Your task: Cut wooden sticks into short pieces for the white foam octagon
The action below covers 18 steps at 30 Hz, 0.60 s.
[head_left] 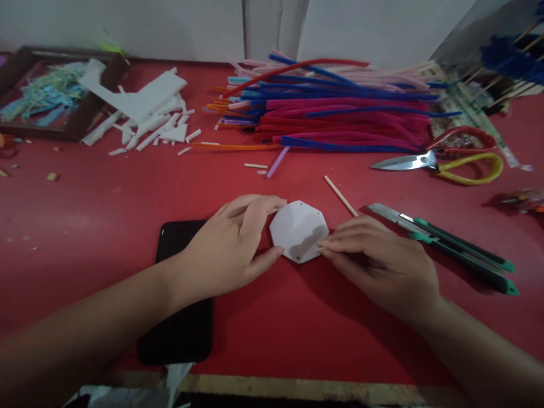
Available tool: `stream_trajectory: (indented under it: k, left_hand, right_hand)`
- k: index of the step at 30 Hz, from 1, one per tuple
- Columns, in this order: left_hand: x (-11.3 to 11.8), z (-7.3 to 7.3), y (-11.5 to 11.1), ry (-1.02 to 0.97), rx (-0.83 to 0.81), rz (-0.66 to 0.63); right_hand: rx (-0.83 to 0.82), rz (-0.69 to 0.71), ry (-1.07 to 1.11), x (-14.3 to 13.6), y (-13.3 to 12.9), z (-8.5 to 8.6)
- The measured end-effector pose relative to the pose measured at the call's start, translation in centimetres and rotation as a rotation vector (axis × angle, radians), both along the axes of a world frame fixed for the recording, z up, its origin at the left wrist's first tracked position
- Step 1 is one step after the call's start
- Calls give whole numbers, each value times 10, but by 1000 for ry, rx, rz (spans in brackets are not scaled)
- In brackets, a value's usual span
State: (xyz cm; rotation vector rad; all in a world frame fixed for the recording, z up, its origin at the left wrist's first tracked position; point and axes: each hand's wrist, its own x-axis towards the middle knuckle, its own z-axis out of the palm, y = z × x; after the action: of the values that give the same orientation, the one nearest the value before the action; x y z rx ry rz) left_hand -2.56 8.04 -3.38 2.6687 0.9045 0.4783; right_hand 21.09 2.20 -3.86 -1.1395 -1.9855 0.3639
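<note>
A white many-sided foam piece (pixel 297 229) lies on the red table between my hands, with small dark holes near its edge. My left hand (pixel 233 241) grips its left side, fingertips at the top left and thumb at the lower left. At the lower right edge, my right hand (pixel 378 263) pinches a tiny pale stick end between thumb and fingers; most of it is hidden. A thin wooden stick (pixel 340 195) lies just beyond my right hand. Under my left wrist is a black phone (pixel 181 334).
Green-and-black cutters (pixel 463 249) lie right of my right hand, below scissors (pixel 414 162) with red and yellow handles. Pipe cleaners (pixel 340 116) are heaped at the back. White foam scraps (pixel 148 107) and a brown frame (pixel 70 127) with shreds are at the back left.
</note>
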Motion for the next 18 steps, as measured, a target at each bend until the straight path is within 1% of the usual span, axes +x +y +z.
stream_trajectory:
  k: [9,18]
  left_hand:
    - [0,-1,0,0,7,7]
    - [1,0,-1,-2,-3,1]
  right_hand:
    - [39,56,-4,-1,-1,-1]
    - [6,19,-38,2,-2,-1]
